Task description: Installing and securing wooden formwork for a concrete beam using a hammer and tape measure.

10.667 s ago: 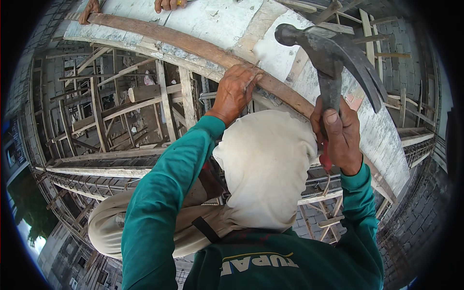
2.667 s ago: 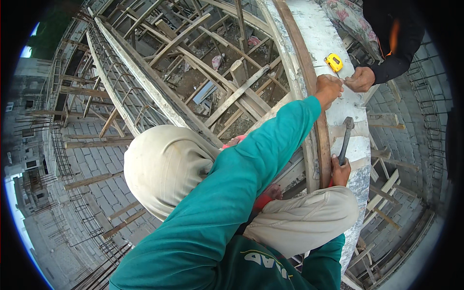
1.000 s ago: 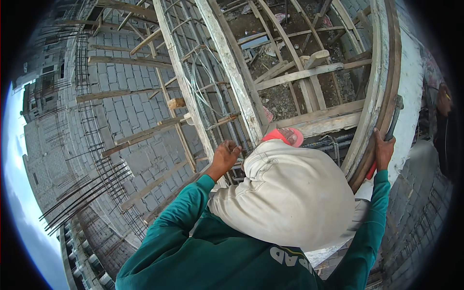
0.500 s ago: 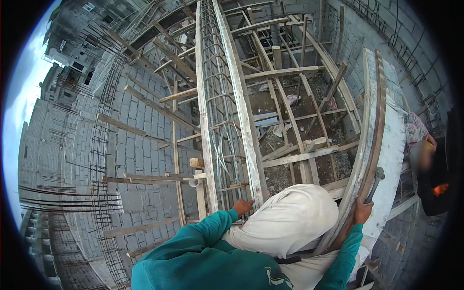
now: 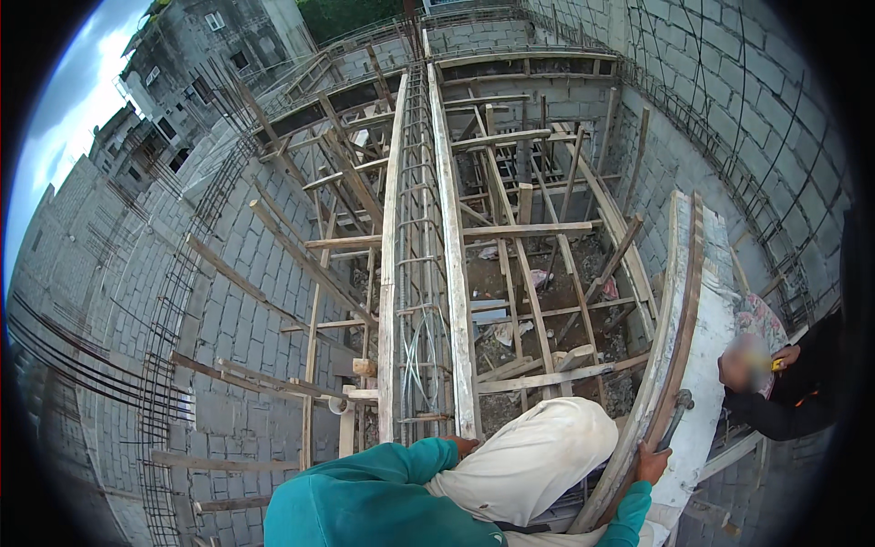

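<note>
Nearest, at 6 o'clock, a green sleeve (image 5: 365, 497) leads to the left hand (image 5: 462, 446), which is at the near end of a pale plank (image 5: 456, 292); the knee hides part of it, so whether it grips or merely rests I cannot tell. The bent knee (image 5: 542, 456), in cream trousers, rises just beside it. Between 4 and 5 o'clock, the right hand (image 5: 651, 463) is closed around the handle of a hammer (image 5: 675, 423), against a curved brown strip (image 5: 685, 337). The hammer lies at 4 o'clock, head pointing away, over a white board (image 5: 706, 365) beside the strip. Past that board, between 3 and 4 o'clock, a co-worker in a black sleeve (image 5: 802, 392) holds something small and yellow (image 5: 778, 365). From the middle toward 12 o'clock runs a steel bar cage (image 5: 419, 228) between the pale plank and a second plank (image 5: 390, 301), with loose wire (image 5: 420, 360) on it. Farther off, a block wall (image 5: 720, 100) stands at 2 o'clock and grey houses (image 5: 223, 55) between 10 and 11.
</note>
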Motion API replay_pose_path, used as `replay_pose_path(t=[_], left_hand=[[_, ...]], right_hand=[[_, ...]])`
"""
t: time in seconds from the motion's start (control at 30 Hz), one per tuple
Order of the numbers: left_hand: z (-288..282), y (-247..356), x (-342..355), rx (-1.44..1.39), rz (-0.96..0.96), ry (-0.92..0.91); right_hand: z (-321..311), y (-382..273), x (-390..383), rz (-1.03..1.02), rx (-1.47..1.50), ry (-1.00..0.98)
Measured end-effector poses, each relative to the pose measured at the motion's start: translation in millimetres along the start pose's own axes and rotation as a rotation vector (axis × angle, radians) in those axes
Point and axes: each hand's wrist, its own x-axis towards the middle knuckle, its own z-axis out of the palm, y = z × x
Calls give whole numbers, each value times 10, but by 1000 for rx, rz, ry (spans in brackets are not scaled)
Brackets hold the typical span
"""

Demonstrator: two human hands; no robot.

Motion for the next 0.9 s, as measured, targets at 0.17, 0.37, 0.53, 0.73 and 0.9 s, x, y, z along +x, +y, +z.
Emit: replay_pose_path(t=[0.17,0.37,0.53,0.73,0.9], left_hand=[[54,41,90,-28,13,-34],[29,-47,86,-78,-3,-48],[-23,-76,106,-102,-10,-73],[-92,-137,172,-41,31,-111],[-72,-372,329,643,777,192]], right_hand=[[-23,114,12,68,-22,25],[-32,108,14,63,-4,-16],[-15,174,15,25,50,33],[-67,123,-50,54,88,26],[-164,53,-118,55,90,16]])
